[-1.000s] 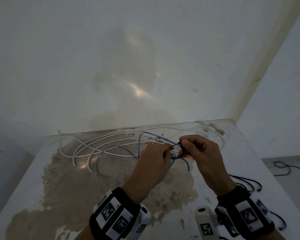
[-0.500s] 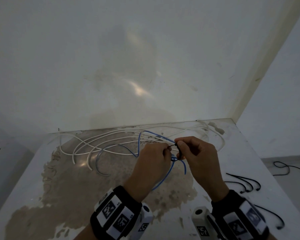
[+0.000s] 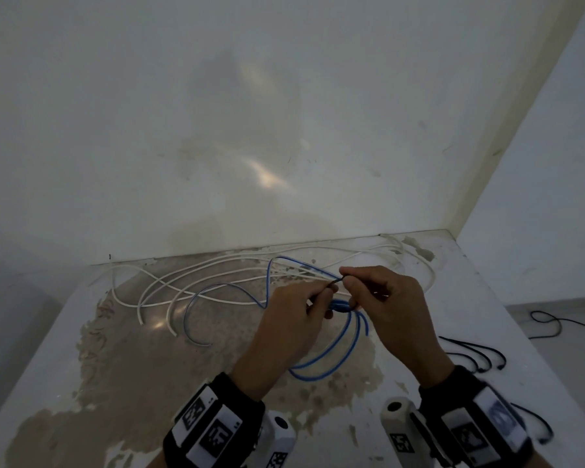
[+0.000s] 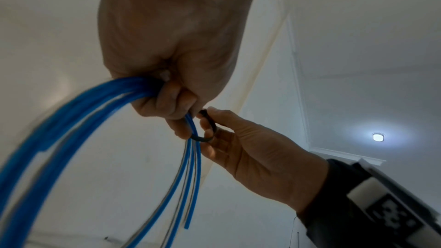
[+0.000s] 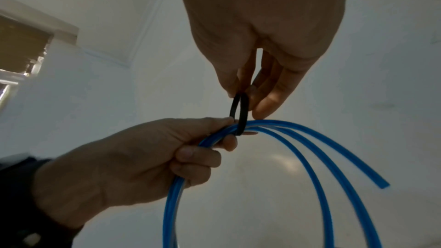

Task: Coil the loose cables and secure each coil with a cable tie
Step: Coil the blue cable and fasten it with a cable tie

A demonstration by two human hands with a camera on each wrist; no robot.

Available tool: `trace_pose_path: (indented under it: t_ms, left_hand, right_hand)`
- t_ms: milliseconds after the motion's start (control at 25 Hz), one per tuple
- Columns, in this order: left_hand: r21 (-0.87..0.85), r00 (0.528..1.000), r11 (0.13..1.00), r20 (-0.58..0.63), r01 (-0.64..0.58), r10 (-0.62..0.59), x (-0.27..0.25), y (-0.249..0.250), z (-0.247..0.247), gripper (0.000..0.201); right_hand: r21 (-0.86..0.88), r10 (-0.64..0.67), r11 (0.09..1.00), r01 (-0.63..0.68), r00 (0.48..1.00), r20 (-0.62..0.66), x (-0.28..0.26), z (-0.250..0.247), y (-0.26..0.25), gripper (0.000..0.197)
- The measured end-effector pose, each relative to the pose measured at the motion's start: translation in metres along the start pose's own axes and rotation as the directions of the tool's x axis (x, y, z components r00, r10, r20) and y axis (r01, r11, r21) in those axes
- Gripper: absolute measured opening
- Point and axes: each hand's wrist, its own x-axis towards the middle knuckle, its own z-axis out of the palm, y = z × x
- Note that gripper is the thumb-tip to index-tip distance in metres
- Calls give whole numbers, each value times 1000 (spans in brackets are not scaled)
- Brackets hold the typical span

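The left hand (image 3: 294, 319) holds the blue cable (image 3: 321, 361) above the table (image 3: 48, 366), its fingers curled tightly around several strands gathered together. In the left wrist view the same hand (image 4: 171, 48) fills the top of the picture, and the strands (image 4: 71, 112) leave it blurred toward the lower left, so I cannot count them exactly. The right hand (image 3: 390, 309) pinches a black cable tie (image 5: 240, 114) between thumb and fingertips; the tie makes a small loop around the blue strands just beside the left hand's fingers. In the head view the tie (image 3: 335, 281) is only a thin dark line between the two hands, and the loop is hidden behind the knuckles. Whether the tie's end already passes through its head I cannot tell.

One free part of the blue cable runs out to the left over the table and crosses the white cables (image 3: 190, 285), which lie loose near the wall. Some more black ties (image 3: 477, 352) lie on the table at the right, partly hidden by the right wrist.
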Motion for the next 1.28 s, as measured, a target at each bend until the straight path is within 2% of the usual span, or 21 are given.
trace_pose_path:
  t_ms: [80, 160, 320, 400, 480, 600, 720, 840, 960, 1000, 1080, 1200, 1280]
  left_hand:
    - [4, 1000, 1000, -6, -26, 26, -2, -2, 1, 24]
    - [4, 999, 999, -11, -37, 37, -2, -2, 3, 25]
    - [-59, 1000, 998, -13, -9, 8, -1, 1, 6, 26]
    - [-119, 997, 990, 31, 71, -68, 3, -3, 4, 26]
    - [-174, 992, 977, 56, 125, -117, 5, -6, 2, 27]
    - [-237, 994, 965, 55, 109, -98, 5, -4, 3, 29]
    - [-288, 995, 952, 42, 98, -90, 2, 1, 6, 27]
    - [-249, 998, 966, 17, 65, -62, 0, -1, 9, 25]
    - [-246, 996, 966, 5, 84, -86, 2, -6, 8, 27]
    - [-249, 995, 964, 4, 94, -96, 2, -8, 8, 28]
    - [-247, 992, 962, -1, 120, -124, 3, -9, 7, 29]
    - [-234, 990, 964, -20, 129, -137, 5, -10, 7, 33]
    - [-237, 992, 964, -14, 122, -129, 6, -8, 7, 33]
  right_hand:
    - [86, 60, 994, -70, 991, 117, 3, 0, -1, 15]
    - [160, 105, 978, -135, 978, 181, 2, 3, -1, 15]
    - [297, 156, 937, -184, 981, 118, 5, 3, -3, 15]
    - [317, 148, 932, -177, 982, 115, 6, 2, -1, 14]
    - [224, 86, 969, -103, 993, 87, 4, 4, 2, 15]
    - [47, -7, 999, 6, 1000, 18, 0, 12, 4, 14]
    - [-4, -65, 998, 65, 996, -63, -2, 19, 5, 15]
    - [30, -46, 998, 50, 989, -139, -2, 19, 6, 19]
    - [142, 4, 990, 5, 998, -64, -2, 11, 4, 8]
    - [158, 16, 987, -11, 1000, -26, -2, 8, 4, 12]
    - [102, -9, 995, 5, 999, 41, -4, 2, 8, 20]
    - [-13, -93, 995, 96, 986, 138, -8, -1, 10, 19]
    - [-18, -119, 992, 122, 984, 130, -9, -1, 10, 16]
